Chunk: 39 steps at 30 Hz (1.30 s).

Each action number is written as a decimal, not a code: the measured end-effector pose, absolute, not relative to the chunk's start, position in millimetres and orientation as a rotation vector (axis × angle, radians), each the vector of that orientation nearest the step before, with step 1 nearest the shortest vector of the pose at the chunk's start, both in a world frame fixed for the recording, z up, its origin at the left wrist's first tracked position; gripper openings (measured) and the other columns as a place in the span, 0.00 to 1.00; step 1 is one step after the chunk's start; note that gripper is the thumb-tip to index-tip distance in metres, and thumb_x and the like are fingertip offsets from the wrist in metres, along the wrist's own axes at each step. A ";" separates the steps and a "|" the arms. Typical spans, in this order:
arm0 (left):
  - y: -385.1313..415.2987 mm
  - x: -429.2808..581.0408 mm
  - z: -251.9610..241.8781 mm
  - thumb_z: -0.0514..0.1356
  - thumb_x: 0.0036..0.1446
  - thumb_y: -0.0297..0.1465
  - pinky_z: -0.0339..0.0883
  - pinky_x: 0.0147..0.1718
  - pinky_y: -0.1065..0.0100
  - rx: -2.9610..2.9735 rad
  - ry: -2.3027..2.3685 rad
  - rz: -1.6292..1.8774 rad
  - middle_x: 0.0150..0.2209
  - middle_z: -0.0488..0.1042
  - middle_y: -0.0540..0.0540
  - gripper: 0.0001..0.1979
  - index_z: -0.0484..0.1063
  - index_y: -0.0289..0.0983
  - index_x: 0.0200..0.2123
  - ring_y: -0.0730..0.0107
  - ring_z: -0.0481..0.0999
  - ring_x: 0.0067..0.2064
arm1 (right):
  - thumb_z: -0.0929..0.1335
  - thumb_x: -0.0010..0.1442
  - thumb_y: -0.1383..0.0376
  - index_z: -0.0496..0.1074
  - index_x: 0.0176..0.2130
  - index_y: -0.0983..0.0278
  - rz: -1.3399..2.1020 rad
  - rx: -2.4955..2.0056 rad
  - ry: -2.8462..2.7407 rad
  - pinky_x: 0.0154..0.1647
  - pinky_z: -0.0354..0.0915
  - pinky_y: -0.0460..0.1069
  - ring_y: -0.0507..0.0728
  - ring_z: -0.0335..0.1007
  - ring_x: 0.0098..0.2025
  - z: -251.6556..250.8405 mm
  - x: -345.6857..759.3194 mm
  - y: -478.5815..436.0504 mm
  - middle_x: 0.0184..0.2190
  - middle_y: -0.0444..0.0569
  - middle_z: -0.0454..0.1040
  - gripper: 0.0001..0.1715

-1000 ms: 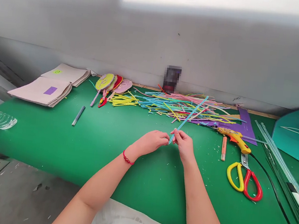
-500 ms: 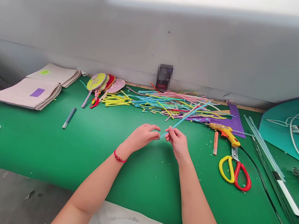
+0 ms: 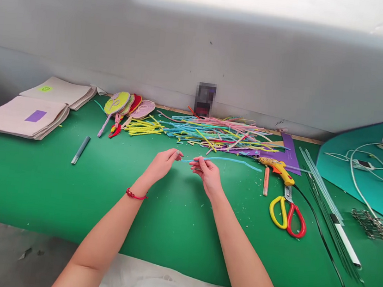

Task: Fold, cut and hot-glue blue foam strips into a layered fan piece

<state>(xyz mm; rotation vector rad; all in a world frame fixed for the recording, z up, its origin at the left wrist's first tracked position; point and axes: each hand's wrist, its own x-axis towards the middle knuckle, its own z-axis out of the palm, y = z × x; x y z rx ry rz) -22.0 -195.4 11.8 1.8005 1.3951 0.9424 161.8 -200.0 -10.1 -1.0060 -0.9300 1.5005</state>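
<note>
A long light-blue strip [image 3: 231,160] stretches from between my hands out to the right, just above the green table [image 3: 50,182]. My left hand [image 3: 161,163], with a red cord bracelet at the wrist, pinches the strip's left end. My right hand [image 3: 207,172] pinches the same strip a little to the right. Both hands hover over the middle of the table, in front of a heap of coloured strips [image 3: 213,134].
Yellow-and-red scissors [image 3: 287,213], an orange glue gun [image 3: 276,165] and an orange stick [image 3: 265,180] lie to the right. Clear rods [image 3: 324,201] and a teal sheet [image 3: 359,169] lie beyond them. Coiled paddles [image 3: 126,105], stacked booklets [image 3: 27,114] and a grey stick [image 3: 81,150] are on the left.
The strip has swung down from pointing up and away to lying nearly level to the right. My hands have drawn slightly apart along it, and the view has shifted right.
</note>
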 end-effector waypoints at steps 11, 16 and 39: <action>-164.0 -39.6 -18.9 0.59 0.51 0.51 0.71 0.36 0.64 1.399 1.223 0.956 0.26 0.77 0.46 0.22 0.70 0.35 0.28 0.67 0.77 0.31 | 0.72 0.48 0.46 0.74 0.33 0.65 1.520 -0.910 -1.121 0.22 0.70 0.47 0.53 0.73 0.27 -23.0 126.0 -149.5 0.28 0.49 0.78 0.25; -157.2 -34.7 -33.1 0.62 0.46 0.54 0.72 0.35 0.64 1.242 1.144 1.015 0.26 0.78 0.45 0.26 0.70 0.35 0.28 0.66 0.77 0.30 | 0.71 0.49 0.45 0.73 0.32 0.64 1.502 -0.920 -1.118 0.19 0.69 0.47 0.53 0.73 0.24 -35.2 127.2 -139.5 0.25 0.47 0.77 0.24; -171.9 -25.0 -28.7 0.58 0.57 0.43 0.70 0.35 0.68 1.505 1.133 0.872 0.26 0.79 0.47 0.17 0.75 0.35 0.26 0.69 0.77 0.29 | 0.69 0.52 0.46 0.71 0.28 0.63 1.417 -0.933 -1.127 0.18 0.65 0.44 0.49 0.65 0.19 -38.8 130.9 -141.3 0.17 0.40 0.68 0.22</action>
